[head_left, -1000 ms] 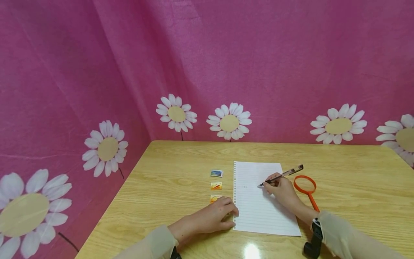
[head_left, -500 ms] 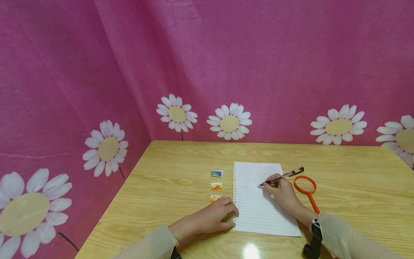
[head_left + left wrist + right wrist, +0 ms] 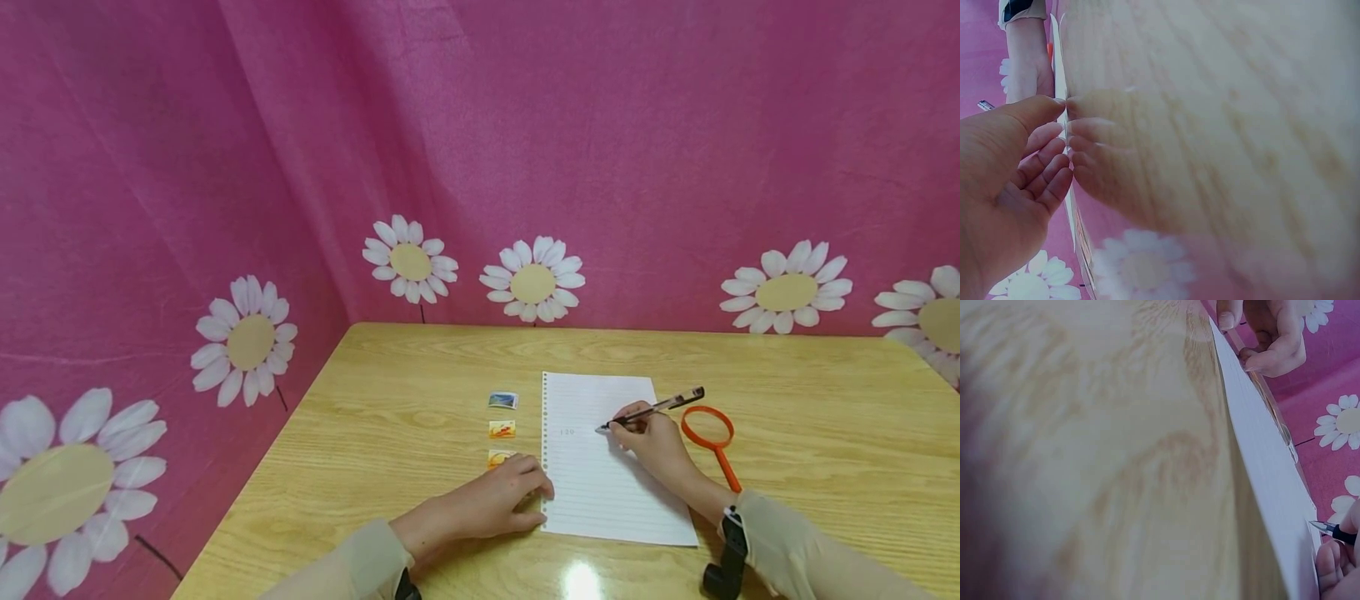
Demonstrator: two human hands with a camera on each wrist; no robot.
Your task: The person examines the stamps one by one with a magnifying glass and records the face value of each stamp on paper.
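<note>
Black, clear-barrelled slim pen (image 3: 676,401), pinched by the right hand (image 3: 657,443), slants tip-left of it over the white lined paper sheet (image 3: 592,492); the left hand (image 3: 491,500), fingers loosely bent, touches the sheet's punched edge, farther from the tip.

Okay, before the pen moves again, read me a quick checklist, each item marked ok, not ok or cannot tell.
1. Pen held in the right hand: ok.
2. Pen tip over the lined paper: ok; whether it touches, cannot tell.
3. Left hand at the paper's punched edge: ok, fingertips there.
4. All three small picture cards fully in view: not ok, the left hand partly covers the nearest one.
5. Magnifying glass off the paper: ok, it lies to the right.
6. Small marks on the page readable: cannot tell, too faint to be sure.
</note>
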